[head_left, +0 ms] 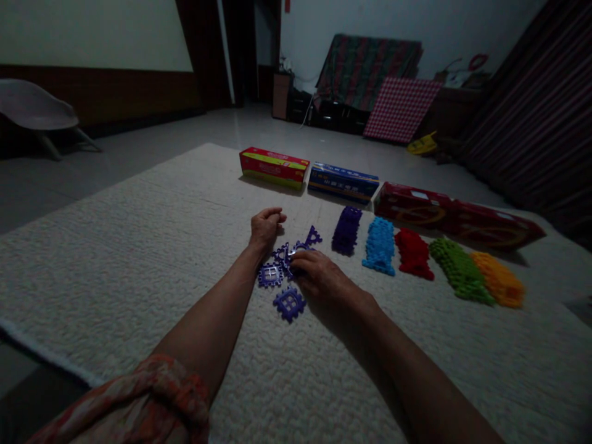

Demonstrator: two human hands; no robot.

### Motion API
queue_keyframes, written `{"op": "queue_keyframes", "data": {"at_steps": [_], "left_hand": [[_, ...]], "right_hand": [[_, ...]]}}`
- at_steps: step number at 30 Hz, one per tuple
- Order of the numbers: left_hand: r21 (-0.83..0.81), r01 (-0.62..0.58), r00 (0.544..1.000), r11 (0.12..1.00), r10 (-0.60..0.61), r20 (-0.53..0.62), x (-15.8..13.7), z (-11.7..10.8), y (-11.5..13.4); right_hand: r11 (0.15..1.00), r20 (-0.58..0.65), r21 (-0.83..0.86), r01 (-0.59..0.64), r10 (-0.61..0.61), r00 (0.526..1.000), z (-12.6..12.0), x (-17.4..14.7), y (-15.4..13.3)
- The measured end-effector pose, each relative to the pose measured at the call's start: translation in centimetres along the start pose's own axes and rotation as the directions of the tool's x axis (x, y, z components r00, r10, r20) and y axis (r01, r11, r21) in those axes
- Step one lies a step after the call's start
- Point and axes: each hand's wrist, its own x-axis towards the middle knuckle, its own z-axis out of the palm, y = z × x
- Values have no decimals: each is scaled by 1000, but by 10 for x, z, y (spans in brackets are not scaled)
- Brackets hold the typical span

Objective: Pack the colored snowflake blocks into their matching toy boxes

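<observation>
My left hand [267,227] rests on its side on the cream mat, its fingers curled closed. Whether anything is inside them is hidden. Just to its right, my right hand [317,271] pinches a purple interlocking plastic tile [287,262], standing on edge among other loose purple pieces. A square window-patterned purple tile [271,274] lies between my forearms, and a second square tile [289,303] lies flat nearer to me. Beyond my right fingers is a purple triangular piece [313,235]. My right hand partly covers the middle of this group.
To the right stand stacks of interlocking tiles: dark purple [346,230], light blue [379,245], red [413,253], green [460,270] and orange [498,279]. Behind them are a red-yellow box [274,168], a blue box [343,182] and dark red boxes [411,205]. A chair [37,108] stands far left.
</observation>
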Motion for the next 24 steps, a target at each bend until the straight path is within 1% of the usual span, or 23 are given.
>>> {"op": "queue_keyframes", "data": {"at_steps": [2, 5, 9, 11, 13, 16, 19, 22, 24], "left_hand": [[15, -3, 1000, 1000, 2, 13, 1, 0, -1], [32, -8, 1000, 999, 7, 28, 2, -1, -2], [48, -12, 999, 999, 11, 36, 1, -1, -2], [44, -17, 999, 999, 15, 43, 1, -1, -1], [35, -17, 999, 999, 15, 48, 0, -1, -1], [25, -15, 998, 1000, 13, 58, 1, -1, -2], [26, -18, 997, 999, 16, 72, 2, -1, -3], [45, -19, 997, 999, 15, 78, 4, -2, -4], [53, -16, 997, 998, 12, 81, 4, -2, -5]], "right_hand": [[1000, -4, -29, 3, -3, 1000, 1, 1, -1], [999, -21, -46, -26, 25, 999, -1, 2, -3], [996, -97, -53, -71, 66, 993, -10, 2, 2], [988, -130, -98, -117, 104, 986, -19, 1, 9], [964, -134, -175, -202, 180, 974, -31, -3, 16], [906, -53, -296, -302, 300, 953, -51, -12, 23], [890, 36, -329, -315, 345, 938, -68, -20, 25], [880, 62, -319, -352, 389, 919, -78, -23, 21], [844, 69, -359, -398, 450, 891, -78, -23, 17]]}}
